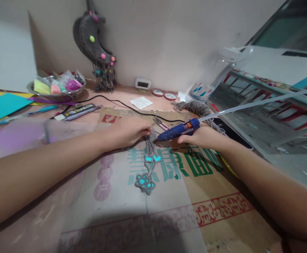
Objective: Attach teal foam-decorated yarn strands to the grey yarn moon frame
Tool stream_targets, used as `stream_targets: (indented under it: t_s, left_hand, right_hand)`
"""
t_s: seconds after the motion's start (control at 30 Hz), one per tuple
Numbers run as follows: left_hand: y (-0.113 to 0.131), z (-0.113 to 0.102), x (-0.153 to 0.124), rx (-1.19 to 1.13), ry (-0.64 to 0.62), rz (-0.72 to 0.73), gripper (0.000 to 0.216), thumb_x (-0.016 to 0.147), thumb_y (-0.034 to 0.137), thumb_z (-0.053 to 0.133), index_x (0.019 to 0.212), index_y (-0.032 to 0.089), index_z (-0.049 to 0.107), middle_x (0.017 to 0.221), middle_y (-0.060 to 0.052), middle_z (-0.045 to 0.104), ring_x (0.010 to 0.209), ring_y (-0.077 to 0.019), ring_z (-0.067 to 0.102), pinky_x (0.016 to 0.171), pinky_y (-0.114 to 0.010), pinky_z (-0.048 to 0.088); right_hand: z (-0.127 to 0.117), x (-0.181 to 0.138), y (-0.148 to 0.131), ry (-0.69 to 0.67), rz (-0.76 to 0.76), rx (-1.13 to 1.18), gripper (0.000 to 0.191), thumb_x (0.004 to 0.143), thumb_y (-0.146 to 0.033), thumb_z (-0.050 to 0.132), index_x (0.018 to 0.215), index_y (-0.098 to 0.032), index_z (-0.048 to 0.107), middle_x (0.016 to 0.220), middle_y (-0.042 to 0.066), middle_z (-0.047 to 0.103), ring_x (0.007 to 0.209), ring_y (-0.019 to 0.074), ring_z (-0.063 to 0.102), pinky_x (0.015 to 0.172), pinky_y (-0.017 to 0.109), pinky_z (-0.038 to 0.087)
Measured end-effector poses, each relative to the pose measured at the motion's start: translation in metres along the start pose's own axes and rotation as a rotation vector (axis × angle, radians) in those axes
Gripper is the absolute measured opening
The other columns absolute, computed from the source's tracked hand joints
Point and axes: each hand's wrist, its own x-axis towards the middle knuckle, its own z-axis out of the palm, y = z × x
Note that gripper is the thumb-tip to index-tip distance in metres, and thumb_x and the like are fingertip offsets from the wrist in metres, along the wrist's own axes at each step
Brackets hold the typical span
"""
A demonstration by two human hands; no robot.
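Note:
My left hand (129,130) is closed on the top of a grey yarn ornament (150,147), pinching it between thumb and fingers. Its strands run down to two small hearts with turquoise centres and a grey flower (145,183) with turquoise petals, which lies on the translucent sheet. My right hand (200,137) is wrapped round a blue hot glue gun (178,130), its fingers partly hidden behind it. The gun's nozzle points left, close beside the yarn near my left fingertips; whether it touches cannot be made out. A long clear glue stick (248,104) sticks out of its back.
Printed cardboard (227,196) and a translucent sheet (132,218) cover the table. Behind are pliers (160,123), a black cord (121,104), grey yarn (195,108), a clear jug (213,75) and a bowl (57,95) of coloured packets. A grey moon decoration (88,42) hangs at the wall.

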Motion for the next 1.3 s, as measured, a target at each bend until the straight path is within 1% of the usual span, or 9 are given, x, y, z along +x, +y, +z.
stream_targets:
  t_s: [0.27, 0.47, 0.7, 0.83, 0.97, 1.13, 1.2, 1.27, 1.3]
  left_hand:
    - [0.0006, -0.0004, -0.0002, -0.008, 0.001, 0.004, 0.021, 0.091, 0.022, 0.045, 0.085, 0.018, 0.064, 0.086, -0.005, 0.07, 0.082, -0.0207, 0.063, 0.069, -0.029, 0.043]
    - [-0.0002, -0.0006, -0.0005, -0.004, 0.003, 0.007, 0.02, 0.091, 0.023, 0.046, 0.088, 0.018, 0.065, 0.086, -0.005, 0.07, 0.082, -0.0203, 0.063, 0.068, -0.029, 0.043]
    - [0.0023, -0.0027, 0.0004, -0.018, -0.012, 0.003, 0.021, 0.092, 0.022, 0.046, 0.084, 0.017, 0.064, 0.083, -0.005, 0.069, 0.081, -0.0201, 0.062, 0.068, -0.029, 0.041]
    - [0.0027, -0.003, -0.0004, -0.021, 0.001, 0.006, 0.021, 0.092, 0.022, 0.045, 0.085, 0.017, 0.064, 0.083, -0.005, 0.068, 0.081, -0.0196, 0.062, 0.069, -0.028, 0.041]
    - [0.0022, -0.0017, -0.0007, -0.028, 0.006, 0.008, 0.021, 0.093, 0.023, 0.044, 0.085, 0.018, 0.064, 0.084, -0.005, 0.069, 0.081, -0.0197, 0.062, 0.07, -0.029, 0.042]
    - [0.0017, -0.0011, -0.0006, -0.033, 0.011, 0.012, 0.021, 0.092, 0.023, 0.044, 0.085, 0.018, 0.063, 0.084, -0.005, 0.069, 0.08, -0.0204, 0.062, 0.069, -0.029, 0.041]
    - [0.0014, -0.0012, -0.0008, -0.037, 0.011, 0.01, 0.021, 0.092, 0.022, 0.045, 0.085, 0.018, 0.064, 0.085, -0.005, 0.069, 0.081, -0.0204, 0.062, 0.069, -0.029, 0.041]
    - [0.001, -0.0011, -0.001, -0.04, 0.008, 0.006, 0.02, 0.092, 0.022, 0.045, 0.086, 0.018, 0.064, 0.085, -0.005, 0.069, 0.082, -0.0203, 0.062, 0.069, -0.029, 0.041]
    - [0.0007, -0.0009, -0.001, -0.041, 0.008, 0.004, 0.02, 0.092, 0.023, 0.045, 0.086, 0.018, 0.064, 0.086, -0.005, 0.069, 0.082, -0.0203, 0.062, 0.069, -0.029, 0.041]
  right_hand:
    - [0.0016, 0.0003, 0.001, 0.04, 0.001, 0.002, 0.034, 0.064, -0.058, 0.07, 0.078, -0.027, 0.073, 0.075, 0.0, 0.071, 0.074, 0.0238, 0.065, 0.071, 0.036, 0.054]
    - [0.0038, 0.0024, 0.0061, 0.047, -0.068, 0.023, 0.037, 0.067, -0.059, 0.07, 0.087, -0.028, 0.074, 0.082, 0.001, 0.073, 0.089, 0.0274, 0.066, 0.083, 0.04, 0.054]
    - [0.0048, 0.0031, 0.0041, 0.076, -0.056, 0.035, 0.037, 0.067, -0.053, 0.072, 0.095, -0.028, 0.074, 0.097, 0.001, 0.074, 0.096, 0.0282, 0.067, 0.092, 0.043, 0.052]
    - [0.0057, 0.0031, 0.006, 0.086, -0.085, 0.047, 0.038, 0.068, -0.05, 0.072, 0.098, -0.027, 0.074, 0.099, 0.0, 0.074, 0.097, 0.0274, 0.067, 0.094, 0.043, 0.051]
    - [0.0074, 0.0034, 0.008, 0.095, -0.064, 0.035, 0.037, 0.069, -0.051, 0.071, 0.097, -0.026, 0.074, 0.099, 0.001, 0.074, 0.097, 0.0274, 0.067, 0.095, 0.044, 0.051]
    - [0.0084, 0.0044, 0.0059, 0.099, -0.05, 0.035, 0.037, 0.069, -0.051, 0.07, 0.095, -0.025, 0.074, 0.096, 0.002, 0.074, 0.096, 0.0265, 0.067, 0.092, 0.041, 0.052]
    - [0.0072, 0.0037, 0.0048, 0.087, -0.009, 0.026, 0.033, 0.069, -0.052, 0.068, 0.085, -0.024, 0.073, 0.082, 0.002, 0.073, 0.083, 0.0247, 0.068, 0.082, 0.04, 0.055]
    - [0.0051, 0.0025, 0.0042, 0.034, 0.05, 0.03, 0.03, 0.07, -0.052, 0.066, 0.07, -0.022, 0.071, 0.067, 0.002, 0.07, 0.068, 0.022, 0.066, 0.071, 0.037, 0.056]
    - [0.0039, 0.0018, 0.0041, 0.0, 0.062, 0.043, 0.03, 0.071, -0.052, 0.065, 0.065, -0.022, 0.069, 0.064, 0.002, 0.068, 0.065, 0.0208, 0.065, 0.068, 0.036, 0.056]
